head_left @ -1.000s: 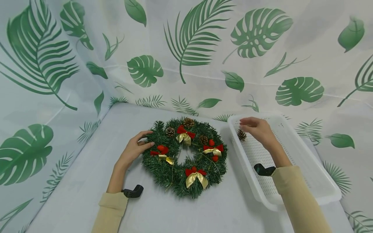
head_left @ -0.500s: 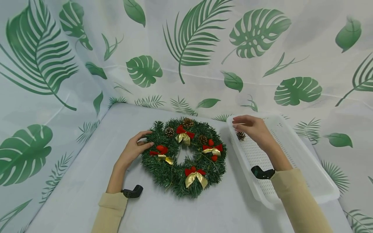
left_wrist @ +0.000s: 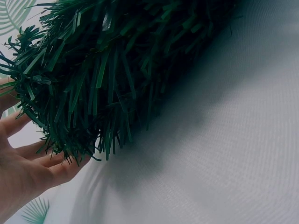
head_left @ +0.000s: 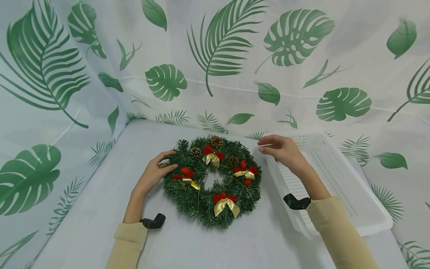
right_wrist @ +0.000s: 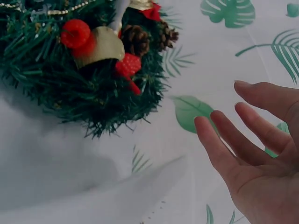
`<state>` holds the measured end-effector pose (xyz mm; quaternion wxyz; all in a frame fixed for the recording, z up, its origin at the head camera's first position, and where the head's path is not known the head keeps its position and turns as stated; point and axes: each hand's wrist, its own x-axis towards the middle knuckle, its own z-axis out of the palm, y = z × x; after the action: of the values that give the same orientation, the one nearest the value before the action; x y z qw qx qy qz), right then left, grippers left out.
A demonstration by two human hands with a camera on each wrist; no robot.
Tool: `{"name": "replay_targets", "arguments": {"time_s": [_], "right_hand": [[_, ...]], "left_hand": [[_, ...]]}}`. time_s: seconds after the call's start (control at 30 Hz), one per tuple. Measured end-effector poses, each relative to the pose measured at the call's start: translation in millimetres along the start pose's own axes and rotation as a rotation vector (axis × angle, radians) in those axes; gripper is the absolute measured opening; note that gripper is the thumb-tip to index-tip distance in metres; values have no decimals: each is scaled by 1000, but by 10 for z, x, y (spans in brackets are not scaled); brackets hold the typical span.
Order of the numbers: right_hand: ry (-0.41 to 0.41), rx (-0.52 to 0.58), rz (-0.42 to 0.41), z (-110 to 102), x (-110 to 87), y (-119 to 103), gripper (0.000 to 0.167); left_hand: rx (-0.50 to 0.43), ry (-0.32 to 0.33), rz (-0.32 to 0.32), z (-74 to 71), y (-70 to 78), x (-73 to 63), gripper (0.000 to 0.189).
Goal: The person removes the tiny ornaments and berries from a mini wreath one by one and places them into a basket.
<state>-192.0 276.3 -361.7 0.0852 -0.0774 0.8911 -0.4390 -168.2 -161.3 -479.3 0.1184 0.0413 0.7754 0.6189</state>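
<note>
A green wreath (head_left: 178, 201) with red-and-gold bows, red berries and pine cones (head_left: 233, 161) lies flat on the white table. My left hand (head_left: 155, 171) holds its left edge, thumb on top and fingers round the outer side. The left wrist view shows those fingers (left_wrist: 65, 170) against the tinsel needles. My right hand (head_left: 283, 151) hovers over the left rim of a white basket (head_left: 336, 179), right of the wreath and apart from it. Seen from the right wrist, that hand's fingers (right_wrist: 210, 144) are spread and loosely bent, with nothing between them.
The perforated basket stands at the table's right side. A white cloth backdrop (head_left: 231, 108) with green leaf prints rises behind and to the left. The bare white tabletop (head_left: 87, 216) shows left of and in front of the wreath.
My right hand has moved left from over the basket toward the wreath. The pine cone seen in the basket earlier is now hidden behind it. My left hand and the wreath stay put.
</note>
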Motion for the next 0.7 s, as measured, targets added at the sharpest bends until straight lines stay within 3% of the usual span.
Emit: {"name": "replay_targets", "arguments": {"time_s": [0.7], "right_hand": [[-73, 5, -57, 258, 38, -30, 39]], "left_hand": [[-1, 4, 1, 6, -5, 9, 58]]}}
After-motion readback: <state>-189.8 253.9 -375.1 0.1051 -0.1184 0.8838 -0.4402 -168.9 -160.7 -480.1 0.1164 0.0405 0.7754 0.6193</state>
